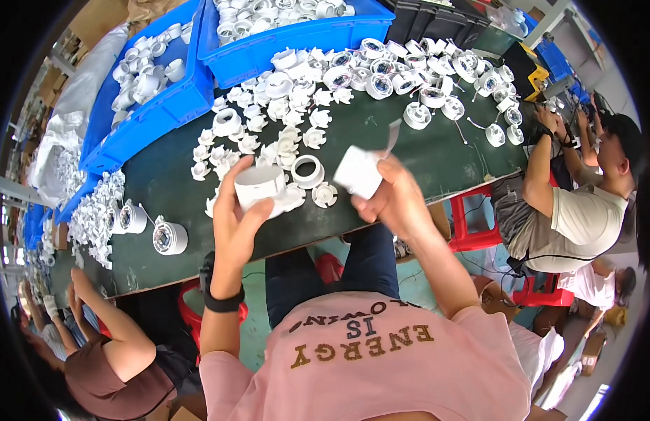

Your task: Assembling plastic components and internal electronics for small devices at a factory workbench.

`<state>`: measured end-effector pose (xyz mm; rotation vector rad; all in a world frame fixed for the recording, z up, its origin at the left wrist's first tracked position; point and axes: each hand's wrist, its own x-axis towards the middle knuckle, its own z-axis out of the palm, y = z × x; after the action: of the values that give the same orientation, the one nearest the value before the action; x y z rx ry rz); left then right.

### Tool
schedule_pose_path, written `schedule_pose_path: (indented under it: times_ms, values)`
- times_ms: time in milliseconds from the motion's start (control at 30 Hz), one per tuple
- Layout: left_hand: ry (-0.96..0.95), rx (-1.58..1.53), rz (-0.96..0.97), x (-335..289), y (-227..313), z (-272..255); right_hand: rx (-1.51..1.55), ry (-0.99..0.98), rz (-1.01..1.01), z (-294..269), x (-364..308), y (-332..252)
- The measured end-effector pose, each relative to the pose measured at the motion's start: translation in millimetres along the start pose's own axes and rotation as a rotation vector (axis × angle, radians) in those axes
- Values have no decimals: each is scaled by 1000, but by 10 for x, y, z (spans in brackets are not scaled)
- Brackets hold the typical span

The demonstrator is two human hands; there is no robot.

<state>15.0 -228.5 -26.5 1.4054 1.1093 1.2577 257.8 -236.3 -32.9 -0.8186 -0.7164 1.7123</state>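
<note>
Fingers of the left hand (233, 228) curl round one white plastic cup (260, 185), while those of the right hand (397, 193) pinch one white plastic cylinder (358, 173), both above the dark green bench (370, 128). Work looks part-way: these two are apart, lobed white plastic pieces (315, 137) lie loose, and round white units with glassy fronts (431, 97) seem further along. Counted: one hollow white plastic ring (309, 185) between the hands, two large blue plastic bins (304, 52); loose pieces and units are too many to count exactly

L hand (233, 228) & R hand (400, 196) over tbl (423, 154) nr edge; loose parts (278, 85) beyond, bins (297, 55) behind; co-wkr (584, 224) to R.
</note>
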Motion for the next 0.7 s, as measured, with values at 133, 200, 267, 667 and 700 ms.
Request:
schedule_pose_path:
  times_ms: [133, 200, 267, 667, 700]
  values:
    - [-62, -357, -318, -349, -55, 33, -1347, 271, -470, -370, 238, 64]
    - [-182, -406, -395, -347, -19, 142, -1653, 305, -491, -338, 262, 69]
    - [-179, -478, -421, -360, -16, 231, -1317, 127, -399, -224, 147, -95]
    - [-130, -476, -560, -408, 86, 223, -881, -435, -325, 358, -360, -94]
    - [-124, -476, -561, -431, 87, 215, -974, -435, -358, 380, -366, -87]
